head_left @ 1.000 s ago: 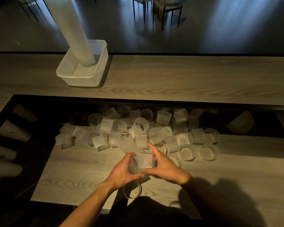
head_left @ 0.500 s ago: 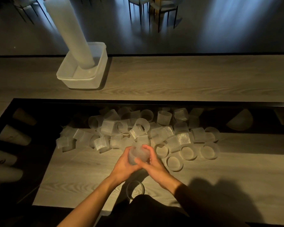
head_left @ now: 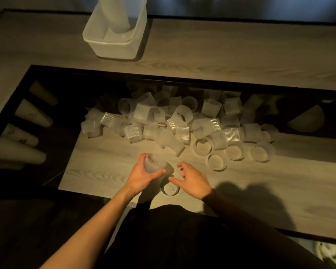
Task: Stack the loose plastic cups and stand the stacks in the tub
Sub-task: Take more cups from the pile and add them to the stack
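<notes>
The bench (head_left: 241,181) is pale wood with a dark rim. It fills most of the view. Behind it, past a dark strip, is a far bench (head_left: 221,51) of the same wood.

A big pile (head_left: 182,123) of loose see-through cups lies across the far side of the bench. Most are on their sides and touch each other. A few at the right end of the pile stand with their mouths up.

A white tub (head_left: 114,47) sits near the far bench's left end. A tall stack (head_left: 116,16) of cups stands in the tub and leans against its far right corner. The top of the stack runs out of view.

Pale cones (head_left: 17,150) lie in a row in the dark strip by the bench's left edge.

The left grip (head_left: 142,177) is a bare hand near the bench's near edge. Its fingers and thumb curl round a ribbed cup (head_left: 153,165), which is tipped over. I cannot tell if more cups sit inside it.

The right grip (head_left: 192,181) is just beside it. Its fingers are spread and loose, and it holds nothing.

A lone cup (head_left: 169,189) stands mouth up on the bench between the two grips. I cannot tell if the right thumb touches it.
</notes>
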Tool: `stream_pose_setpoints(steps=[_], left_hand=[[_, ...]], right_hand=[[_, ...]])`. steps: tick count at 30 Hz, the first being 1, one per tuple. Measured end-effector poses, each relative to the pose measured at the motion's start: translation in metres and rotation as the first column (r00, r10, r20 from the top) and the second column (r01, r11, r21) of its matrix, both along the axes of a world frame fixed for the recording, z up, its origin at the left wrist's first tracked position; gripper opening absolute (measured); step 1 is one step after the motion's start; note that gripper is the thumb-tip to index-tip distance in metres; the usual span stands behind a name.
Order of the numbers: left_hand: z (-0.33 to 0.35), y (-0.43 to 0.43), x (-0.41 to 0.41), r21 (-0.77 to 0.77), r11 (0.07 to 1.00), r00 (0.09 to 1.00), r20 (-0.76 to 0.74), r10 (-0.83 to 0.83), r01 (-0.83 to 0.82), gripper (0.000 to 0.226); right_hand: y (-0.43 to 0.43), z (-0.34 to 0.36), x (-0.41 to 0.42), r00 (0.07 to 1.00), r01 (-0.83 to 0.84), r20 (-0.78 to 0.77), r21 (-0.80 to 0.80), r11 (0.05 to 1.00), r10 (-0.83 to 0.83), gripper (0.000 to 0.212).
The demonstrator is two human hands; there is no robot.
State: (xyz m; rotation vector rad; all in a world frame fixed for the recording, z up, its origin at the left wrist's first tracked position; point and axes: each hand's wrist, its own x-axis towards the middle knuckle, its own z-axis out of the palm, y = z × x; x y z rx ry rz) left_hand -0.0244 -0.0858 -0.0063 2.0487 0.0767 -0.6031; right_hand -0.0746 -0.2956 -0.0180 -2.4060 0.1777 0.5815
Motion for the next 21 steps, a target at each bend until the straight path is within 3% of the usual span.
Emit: stream_pose_setpoints(steps=[2,5,8,12,18,21], left_hand=[[-0.004,0.01,-0.009,0.03,1.0,1.0,-0.009,-0.004,0.004,0.089],[-0.007,0.021,-0.018,0.064,0.998,1.0,-0.02,-0.01,0.011,0.086],[-0.007,0.031,-0.025,0.068,0.997,0.999,-0.04,0.024,-0.021,0.092],[-0.011,0.039,-0.031,0.089,0.995,0.998,-0.05,0.046,-0.041,0.089],[-0.01,0.029,-0.034,0.078,0.996,0.996,-0.07,0.052,-0.046,0.083],[-0.007,0.02,-0.032,0.06,0.998,0.997,-0.076,0.004,0.0,0.083]], right_hand=[[0.008,-0.01,-0.008,0.993,-0.113,-0.051,-0.1,0.989,0.108,0.061],[0.011,-0.024,-0.015,0.988,-0.141,-0.092,-0.156,0.978,0.127,0.042],[0.009,-0.033,-0.013,0.996,-0.002,-0.089,-0.101,0.995,-0.007,0.019],[0.003,-0.036,-0.001,0.961,0.273,-0.067,0.066,0.96,-0.268,0.012],[0.006,-0.026,0.009,0.882,0.468,-0.186,0.449,0.761,-0.433,0.025],[0.01,-0.02,0.009,0.897,0.431,-0.179,0.561,0.707,-0.404,0.067]])
